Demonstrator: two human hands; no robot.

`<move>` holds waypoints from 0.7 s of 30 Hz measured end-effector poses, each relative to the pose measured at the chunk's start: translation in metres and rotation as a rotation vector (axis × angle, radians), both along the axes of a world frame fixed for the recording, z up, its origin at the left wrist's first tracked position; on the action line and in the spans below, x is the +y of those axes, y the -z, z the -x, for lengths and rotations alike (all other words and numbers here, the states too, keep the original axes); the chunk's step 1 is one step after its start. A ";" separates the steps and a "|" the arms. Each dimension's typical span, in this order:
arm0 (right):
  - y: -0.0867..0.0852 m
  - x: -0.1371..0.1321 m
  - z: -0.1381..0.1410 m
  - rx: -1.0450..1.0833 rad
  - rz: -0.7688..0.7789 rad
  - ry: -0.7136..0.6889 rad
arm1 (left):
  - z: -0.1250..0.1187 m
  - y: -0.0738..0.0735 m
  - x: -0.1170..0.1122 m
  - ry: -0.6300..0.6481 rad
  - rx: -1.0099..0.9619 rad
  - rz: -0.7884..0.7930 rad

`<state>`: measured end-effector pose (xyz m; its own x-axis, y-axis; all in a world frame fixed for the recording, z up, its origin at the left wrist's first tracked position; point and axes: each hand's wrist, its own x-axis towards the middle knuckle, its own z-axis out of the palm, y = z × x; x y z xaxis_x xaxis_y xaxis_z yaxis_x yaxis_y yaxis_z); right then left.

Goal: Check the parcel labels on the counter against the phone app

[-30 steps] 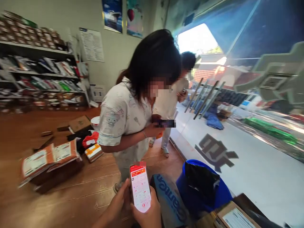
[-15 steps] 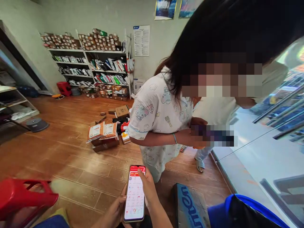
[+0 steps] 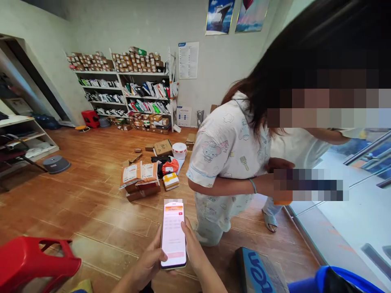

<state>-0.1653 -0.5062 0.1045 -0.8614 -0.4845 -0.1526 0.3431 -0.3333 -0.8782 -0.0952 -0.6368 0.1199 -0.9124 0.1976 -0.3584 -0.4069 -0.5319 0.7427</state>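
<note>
A smartphone (image 3: pixel 173 235) with a lit white and orange screen is held upright in front of me by both hands. My left hand (image 3: pixel 148 262) wraps its left edge, thumb resting on the lower screen. My right hand (image 3: pixel 193 249) grips its right edge with fingers curled along the side. Just beyond the phone a person in a white patterned shirt (image 3: pixel 227 150) bends forward over a device held in both hands.
A red plastic stool (image 3: pixel 33 260) stands at lower left. Parcels (image 3: pixel 141 179) lie piled on the wooden floor mid-room. Shelves (image 3: pixel 128 89) of packages line the back wall. A blue-lettered box (image 3: pixel 255 272) and blue bin (image 3: pixel 332 280) sit at lower right beside a glass door (image 3: pixel 360 203).
My view swung left from the glass front toward the room, then steadied. The phone stayed in both hands and its screen changed from a red-topped page to a paler one.
</note>
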 end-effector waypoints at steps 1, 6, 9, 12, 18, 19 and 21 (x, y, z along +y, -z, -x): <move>-0.003 -0.012 -0.001 0.000 0.024 -0.036 | 0.004 -0.005 -0.015 0.004 0.010 0.019; -0.018 -0.083 -0.010 -0.021 0.115 -0.037 | 0.016 -0.009 -0.090 0.040 0.062 0.110; -0.021 -0.123 -0.016 -0.011 0.077 0.022 | 0.017 -0.011 -0.129 0.048 0.061 0.136; -0.024 -0.153 -0.020 0.035 0.015 0.078 | 0.013 -0.016 -0.160 0.059 0.057 0.083; -0.029 -0.183 -0.018 0.111 -0.086 0.020 | 0.010 -0.017 -0.194 0.037 0.067 -0.023; -0.028 -0.185 -0.016 0.122 -0.090 -0.012 | 0.010 -0.016 -0.197 0.026 0.073 -0.029; -0.023 -0.191 -0.012 0.132 -0.087 -0.057 | 0.010 -0.015 -0.202 0.011 0.089 -0.042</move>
<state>-0.1532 -0.6973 0.1279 -0.8484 -0.5227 -0.0831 0.2384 -0.2372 -0.9418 -0.1054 -0.8383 0.1344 -0.9380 0.2209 -0.2671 -0.3462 -0.5592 0.7533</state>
